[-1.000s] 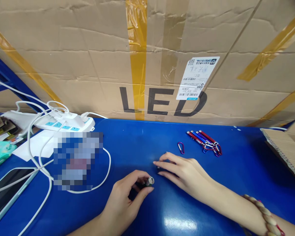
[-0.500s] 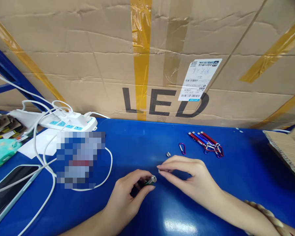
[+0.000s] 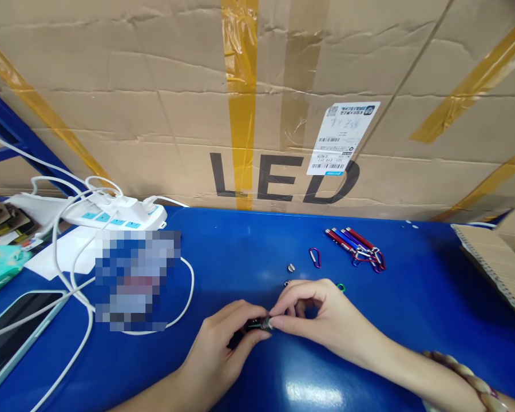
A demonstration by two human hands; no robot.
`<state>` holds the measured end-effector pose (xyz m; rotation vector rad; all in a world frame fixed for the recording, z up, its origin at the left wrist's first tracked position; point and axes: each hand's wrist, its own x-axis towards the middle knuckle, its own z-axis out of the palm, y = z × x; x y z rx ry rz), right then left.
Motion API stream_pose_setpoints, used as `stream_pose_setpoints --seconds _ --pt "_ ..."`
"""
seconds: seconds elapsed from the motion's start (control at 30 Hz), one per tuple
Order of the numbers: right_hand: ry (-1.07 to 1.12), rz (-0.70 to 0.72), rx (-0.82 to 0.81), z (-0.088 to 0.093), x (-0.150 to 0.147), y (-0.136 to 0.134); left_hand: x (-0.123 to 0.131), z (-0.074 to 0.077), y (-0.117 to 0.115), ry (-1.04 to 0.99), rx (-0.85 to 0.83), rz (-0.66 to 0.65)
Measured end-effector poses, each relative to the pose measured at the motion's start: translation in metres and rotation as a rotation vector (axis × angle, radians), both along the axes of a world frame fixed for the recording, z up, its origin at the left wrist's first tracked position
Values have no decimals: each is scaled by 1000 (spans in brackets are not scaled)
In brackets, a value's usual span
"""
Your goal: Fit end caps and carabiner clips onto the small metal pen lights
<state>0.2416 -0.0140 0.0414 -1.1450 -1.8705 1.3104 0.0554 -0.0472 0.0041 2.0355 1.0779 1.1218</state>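
Observation:
My left hand (image 3: 221, 337) is closed around a small dark green flashlight tube (image 3: 255, 324), its threaded metal end pointing right. My right hand (image 3: 313, 315) pinches at that open end, thumb and forefinger touching it. Between those fingertips is a small silvery piece, mostly hidden. Just beyond the hands lies a small metal cap (image 3: 290, 267), and near it a dark red carabiner (image 3: 315, 257). A green ring-like piece (image 3: 340, 287) peeks out behind my right hand, as does a small dark piece (image 3: 286, 283).
Several red and blue penlights (image 3: 354, 243) with carabiners lie at the back right. On the left are a power strip (image 3: 111, 217) with white cables, a phone (image 3: 17, 337) and a blurred packet (image 3: 137, 280). A large cardboard box (image 3: 175, 103) stands behind; an open carton (image 3: 493, 252) is at right.
My right hand has moved left and down, bringing its small silvery piece against the tube's open end. The green piece has come into sight behind it. My left hand keeps its hold.

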Motion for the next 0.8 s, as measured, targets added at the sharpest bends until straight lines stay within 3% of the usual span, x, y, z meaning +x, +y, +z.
stream_pose_setpoints --seconds 0.1,0.2,0.27,0.4,0.53,0.67,0.8 --pt "4 16 225 -1 1 -2 0 -1 0 -3 -6 -5" --pt "-33 146 526 1 3 -3 -1 -1 1 -4 -23 -7" --pt "-98 233 628 7 7 -1 -1 -1 1 -5 -31 -16" --pt "-159 154 641 28 29 11 -2 -1 1 10 -45 4" --pt "-548 75 610 39 68 20 -3 -2 1 31 -62 52" --pt "-837 72 510 27 94 18 0 -4 2 34 -55 58" --pt "-790 168 407 10 101 12 3 -5 5 31 -63 74"
